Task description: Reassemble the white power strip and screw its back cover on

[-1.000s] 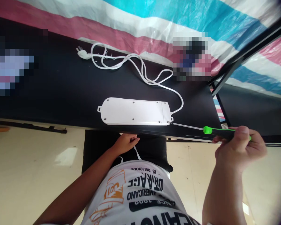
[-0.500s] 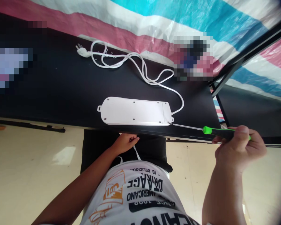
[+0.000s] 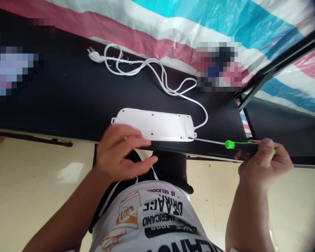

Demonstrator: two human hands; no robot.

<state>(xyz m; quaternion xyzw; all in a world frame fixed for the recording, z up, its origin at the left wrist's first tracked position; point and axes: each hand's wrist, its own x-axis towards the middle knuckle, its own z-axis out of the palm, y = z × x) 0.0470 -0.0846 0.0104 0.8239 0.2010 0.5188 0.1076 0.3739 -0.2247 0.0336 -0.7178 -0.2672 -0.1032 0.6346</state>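
Note:
A white power strip (image 3: 165,125) lies on the black table (image 3: 76,101) near its front edge, its flat side with several screws facing up. My right hand (image 3: 265,161) is wrapped round a screwdriver (image 3: 229,144) with a green and black handle. The screwdriver's tip meets the screw at the strip's lower right corner. Over the strip's lower left part is my left hand (image 3: 123,150), fingers apart and holding nothing; whether it touches the strip cannot be told. The white cord (image 3: 203,108) leaves the strip's right end and loops behind it.
The white plug (image 3: 95,56) lies at the back left of the table. Red, white and blue striped sheeting (image 3: 173,35) runs behind the table. Blurred-out items are at the far left and back right. A black metal frame (image 3: 275,61) rises on the right.
My left hand has risen from below the table edge, moved up to the strip's left part and spread its fingers. The right hand and screwdriver have hardly moved.

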